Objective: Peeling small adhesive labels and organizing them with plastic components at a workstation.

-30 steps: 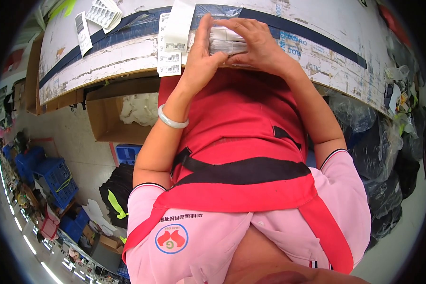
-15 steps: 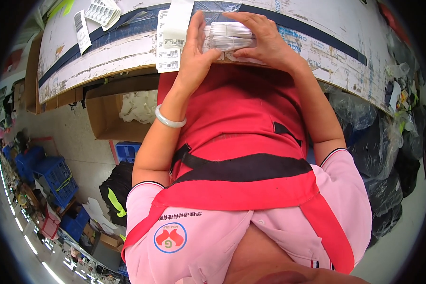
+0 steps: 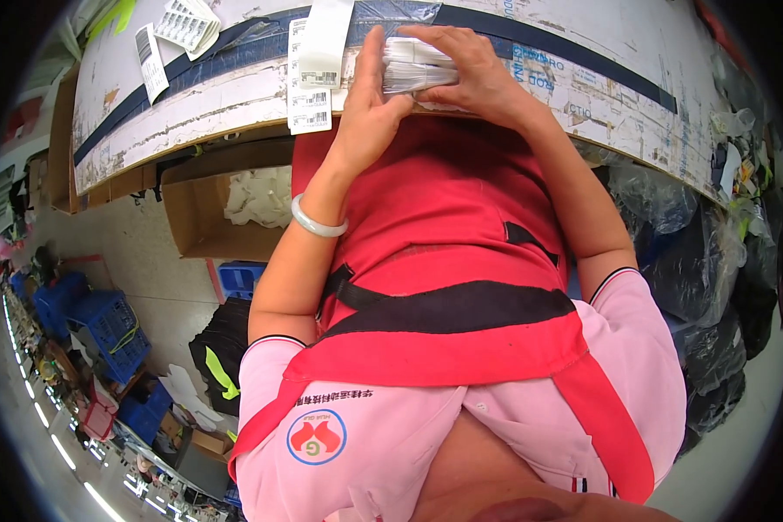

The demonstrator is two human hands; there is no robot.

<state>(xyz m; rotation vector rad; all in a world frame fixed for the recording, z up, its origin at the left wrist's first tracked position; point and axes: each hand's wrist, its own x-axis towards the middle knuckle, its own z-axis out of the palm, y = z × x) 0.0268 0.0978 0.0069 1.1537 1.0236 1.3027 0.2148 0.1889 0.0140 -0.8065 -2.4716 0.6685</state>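
Observation:
Both of my hands hold a small white folded packet [image 3: 416, 65] in clear wrap at the near edge of a worn white worktable [image 3: 600, 83]. My left hand [image 3: 370, 109] presses flat against the packet's left side, fingers pointing up. Over the top and right side curls my right hand [image 3: 478, 78], fingers closed on it. A pale bangle [image 3: 316, 224] circles my left wrist. Beside my left hand, a strip of white barcode labels [image 3: 317, 74] hangs off the table edge.
More label sheets [image 3: 183, 26] lie at the table's far left. Under the table stands an open cardboard box [image 3: 226, 213] with white material. Blue crates [image 3: 104, 322] sit on the floor to the left. Dark plastic bags [image 3: 705, 261] pile up on the right.
The packet and both hands have shifted slightly up and left along the table edge; my right-hand fingers have folded further over the packet's top.

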